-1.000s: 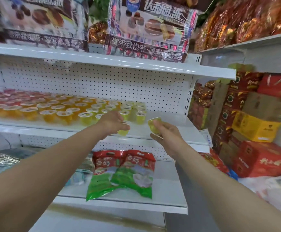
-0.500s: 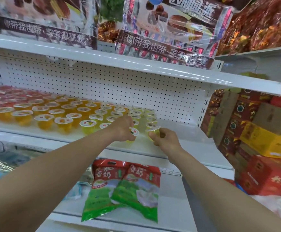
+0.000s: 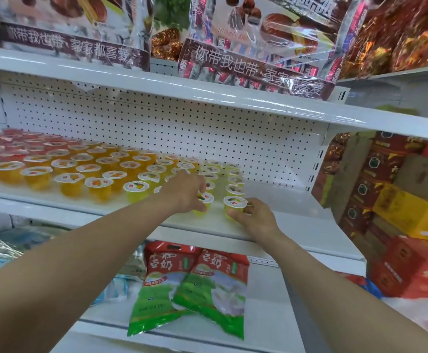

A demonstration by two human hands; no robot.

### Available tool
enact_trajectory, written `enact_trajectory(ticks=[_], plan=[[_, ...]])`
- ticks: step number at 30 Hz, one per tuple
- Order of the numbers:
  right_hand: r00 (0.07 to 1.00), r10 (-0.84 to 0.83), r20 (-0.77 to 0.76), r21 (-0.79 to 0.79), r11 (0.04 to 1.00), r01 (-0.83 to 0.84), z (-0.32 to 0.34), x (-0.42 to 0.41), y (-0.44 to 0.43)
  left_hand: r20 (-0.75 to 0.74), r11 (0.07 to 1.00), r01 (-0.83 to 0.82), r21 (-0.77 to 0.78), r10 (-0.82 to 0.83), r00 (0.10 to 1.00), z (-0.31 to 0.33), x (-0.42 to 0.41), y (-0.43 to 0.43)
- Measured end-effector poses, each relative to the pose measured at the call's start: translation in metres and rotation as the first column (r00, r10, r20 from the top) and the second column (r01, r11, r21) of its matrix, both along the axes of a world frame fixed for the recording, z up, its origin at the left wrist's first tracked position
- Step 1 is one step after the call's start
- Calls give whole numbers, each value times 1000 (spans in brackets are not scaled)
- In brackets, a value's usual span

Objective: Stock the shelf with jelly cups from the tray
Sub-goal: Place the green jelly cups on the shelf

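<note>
left hand (image 3: 186, 193) curled over yellow jelly cup (image 3: 206, 200), thumb and fingers pinching its sides. right hand (image 3: 257, 219) grips second yellow cup (image 3: 234, 206) from right side, thumb low on wall. both cups upright near front of middle shelf (image 3: 279, 220), at right end of cup rows (image 3: 85, 171); bases seem to sit on shelf, partly hidden. red cups (image 3: 11, 142) far left. green-red pouches (image 3: 197, 284) on shelf below. stacked boxes (image 3: 401, 200) at right.

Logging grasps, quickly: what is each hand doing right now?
Left hand: grips a small yellow plastic jelly cup on the white metal shelf.
Right hand: grips a second yellow jelly cup.
</note>
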State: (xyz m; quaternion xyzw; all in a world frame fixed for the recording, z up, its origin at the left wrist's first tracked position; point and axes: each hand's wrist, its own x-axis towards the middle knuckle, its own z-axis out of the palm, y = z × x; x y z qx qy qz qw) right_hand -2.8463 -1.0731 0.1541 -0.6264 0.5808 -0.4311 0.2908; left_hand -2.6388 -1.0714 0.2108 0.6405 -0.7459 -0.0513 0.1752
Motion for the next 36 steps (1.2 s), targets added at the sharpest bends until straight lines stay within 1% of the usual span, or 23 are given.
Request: enact_trajectory(ticks=[5,9,12,15,17,22,27,30,36], plan=[[998,2,-64,26,1000,0,5,-7,9,49,1000,-15,-23,16,999,1,-5,11],[991,-22,-131,-16,1000,20,24,-27,31,54,998,-28,-56,31,998,13,-17,28],[968,-52,-246,-91,995,30,43,-51,51,56,995,-21,-95,26,998,25,-37,46],[909,-122,-399,-191,980,48,59,-80,73,-2,991,4,-136,-4,1000,32,-62,66],[873,-168,-458,-222,972,71,67,-98,89,-36,987,22,-161,-28,999,34,-82,81],[856,-239,-458,-235,962,143,71,-144,132,-81,984,53,-169,-68,994,29,-135,117],[838,-277,-470,-225,956,190,53,-184,176,-95,984,111,-142,-125,988,6,-186,151],[827,-286,-484,-176,958,228,33,-206,198,-102,983,143,-111,-154,983,-18,-213,167],[812,-291,-506,-83,954,290,-24,-242,229,-74,979,204,14,-203,976,-83,-250,186]])
